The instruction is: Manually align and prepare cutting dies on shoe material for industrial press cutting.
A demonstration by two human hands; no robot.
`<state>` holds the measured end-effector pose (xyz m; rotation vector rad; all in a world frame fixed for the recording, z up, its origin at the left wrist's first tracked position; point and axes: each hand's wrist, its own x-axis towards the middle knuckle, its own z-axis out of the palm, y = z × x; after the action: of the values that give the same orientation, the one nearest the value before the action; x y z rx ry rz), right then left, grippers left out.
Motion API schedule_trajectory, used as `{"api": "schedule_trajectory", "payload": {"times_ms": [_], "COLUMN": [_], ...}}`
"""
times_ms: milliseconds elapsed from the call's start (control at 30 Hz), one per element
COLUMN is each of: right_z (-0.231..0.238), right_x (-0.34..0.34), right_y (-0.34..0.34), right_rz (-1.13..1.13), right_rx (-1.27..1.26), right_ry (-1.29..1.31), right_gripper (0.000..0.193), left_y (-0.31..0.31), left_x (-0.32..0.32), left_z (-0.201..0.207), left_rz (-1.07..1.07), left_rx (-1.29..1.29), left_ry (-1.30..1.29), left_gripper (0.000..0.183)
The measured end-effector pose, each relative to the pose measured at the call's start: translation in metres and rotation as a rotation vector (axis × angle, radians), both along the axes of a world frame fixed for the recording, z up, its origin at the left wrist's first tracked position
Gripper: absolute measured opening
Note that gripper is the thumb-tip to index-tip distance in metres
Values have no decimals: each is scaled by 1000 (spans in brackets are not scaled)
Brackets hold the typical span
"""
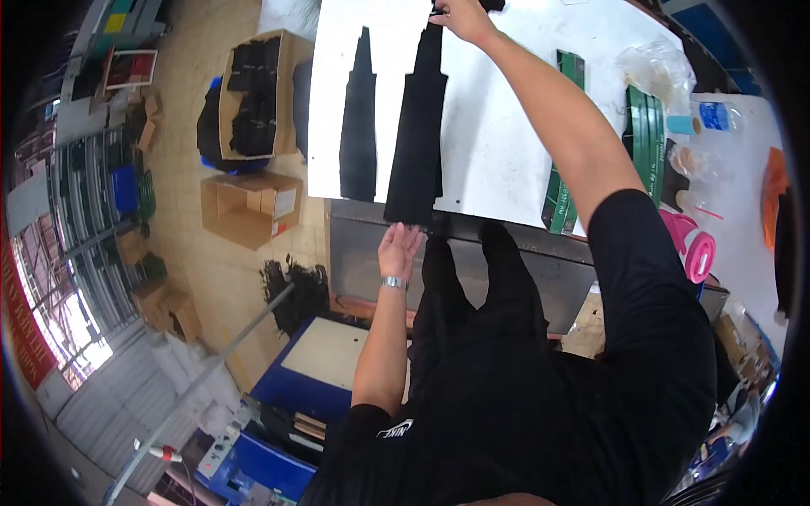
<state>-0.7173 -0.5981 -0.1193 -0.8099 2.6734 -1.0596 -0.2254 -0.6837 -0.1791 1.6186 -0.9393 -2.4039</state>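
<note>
A long black fabric piece (416,139), stepped narrower toward its far end, lies lengthwise on the white tabletop (498,126). Its wide near end hangs slightly over the front edge, where my left hand (400,251) holds it, palm up and fingertips partly hidden at the hem. At the far side my right hand (462,18) is closed on the narrow end, the arm stretched over the table. A smaller dark fabric piece (359,126) of similar stepped shape lies flat to the left, touched by neither hand.
Green metal bars (557,194) and more green rails (645,135) lie on the right side. Beyond them are a clear plastic bag (658,72), a bottle (717,115) and a pink tape dispenser (699,255). Left on the floor stand a carton of black goods (226,126) and another carton (240,211).
</note>
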Motion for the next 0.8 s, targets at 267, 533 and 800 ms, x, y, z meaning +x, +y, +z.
{"api": "schedule_trajectory", "payload": {"times_ms": [267, 533, 800], "right_z": [-88, 20, 125], "right_x": [210, 498, 727], "right_y": [91, 374, 293], "right_rz": [147, -496, -1976], "right_rx": [128, 197, 76], "right_ry": [-320, -605, -126], "right_gripper": [56, 30, 29], "left_y": [8, -47, -36], "left_x": [36, -46, -231], "left_z": [33, 18, -14], "left_rz": [-422, -950, -1714], "left_rx": [-48, -107, -263], "left_ry": [-288, -148, 34], "left_gripper": [42, 32, 26]}}
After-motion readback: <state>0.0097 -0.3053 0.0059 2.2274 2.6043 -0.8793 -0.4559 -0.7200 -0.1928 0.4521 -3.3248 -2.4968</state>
